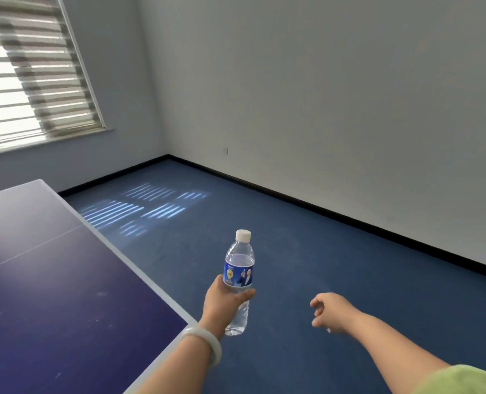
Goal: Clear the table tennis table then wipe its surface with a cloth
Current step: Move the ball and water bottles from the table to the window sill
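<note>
Water bottle held just off the table's corner.

The left hand (223, 301) grips a clear water bottle (239, 268) with a white cap and blue label, fingers and thumb curled round its lower half. It holds the bottle upright over the blue floor (307, 251), just past the near right corner of the table tennis table (51, 294). A pale bangle (205, 344) sits on that wrist, above the table's white edge line. The right hand (328, 311) hangs over the floor, apart from the bottle and the table's edge, its fingers loosely curled and holding nothing. Green fabric (463, 379) covers that arm. Faint scuffs mark the tabletop, and a window blind (31, 81) hangs beyond its far edge.
</note>
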Available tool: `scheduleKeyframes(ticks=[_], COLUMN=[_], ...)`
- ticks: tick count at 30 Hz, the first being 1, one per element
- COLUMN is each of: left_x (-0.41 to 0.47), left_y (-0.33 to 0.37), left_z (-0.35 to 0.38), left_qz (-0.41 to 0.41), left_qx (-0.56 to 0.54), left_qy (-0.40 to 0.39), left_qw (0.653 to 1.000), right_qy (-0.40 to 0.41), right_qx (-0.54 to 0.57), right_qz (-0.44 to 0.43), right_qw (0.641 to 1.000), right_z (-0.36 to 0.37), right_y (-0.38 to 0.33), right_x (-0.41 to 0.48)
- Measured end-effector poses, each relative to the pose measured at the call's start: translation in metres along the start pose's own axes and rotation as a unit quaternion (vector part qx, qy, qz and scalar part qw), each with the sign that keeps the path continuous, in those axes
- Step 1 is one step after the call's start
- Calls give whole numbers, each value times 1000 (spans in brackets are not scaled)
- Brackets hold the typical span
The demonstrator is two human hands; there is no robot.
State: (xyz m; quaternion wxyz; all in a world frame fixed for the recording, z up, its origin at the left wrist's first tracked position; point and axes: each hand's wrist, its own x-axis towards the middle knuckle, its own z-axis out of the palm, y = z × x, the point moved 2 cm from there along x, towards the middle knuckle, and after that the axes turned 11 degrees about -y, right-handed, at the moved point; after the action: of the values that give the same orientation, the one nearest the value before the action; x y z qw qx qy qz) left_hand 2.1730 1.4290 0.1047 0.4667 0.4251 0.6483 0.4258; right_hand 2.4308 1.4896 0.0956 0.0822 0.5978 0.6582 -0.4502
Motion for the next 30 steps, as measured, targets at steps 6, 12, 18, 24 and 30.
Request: scheduleKeyframes(ticks=[6,12,18,24,30], left_x=[145,248,347,463,560], left_y=[30,52,55,56,76], left_z=[24,4,-58,-148,-250], left_qz=[-11,-45,-64,-64,-65], left_qx=[-50,-77,-101,-135,-160], left_qy=[61,132,202,256,288], left_qw=[997,987,972,955,942], right_qy=[-30,-92,-144,-172,-186], right_qx=[-32,-108,-190,-231,-242], right_qz=[-35,-71,-131,-188,-218], right_qw=[998,987,962,939,927], right_z=[-112,-182,-201,-211,-232], right_y=[-27,-94,-202,-349,-486], right_x=[143,261,373,485,581])
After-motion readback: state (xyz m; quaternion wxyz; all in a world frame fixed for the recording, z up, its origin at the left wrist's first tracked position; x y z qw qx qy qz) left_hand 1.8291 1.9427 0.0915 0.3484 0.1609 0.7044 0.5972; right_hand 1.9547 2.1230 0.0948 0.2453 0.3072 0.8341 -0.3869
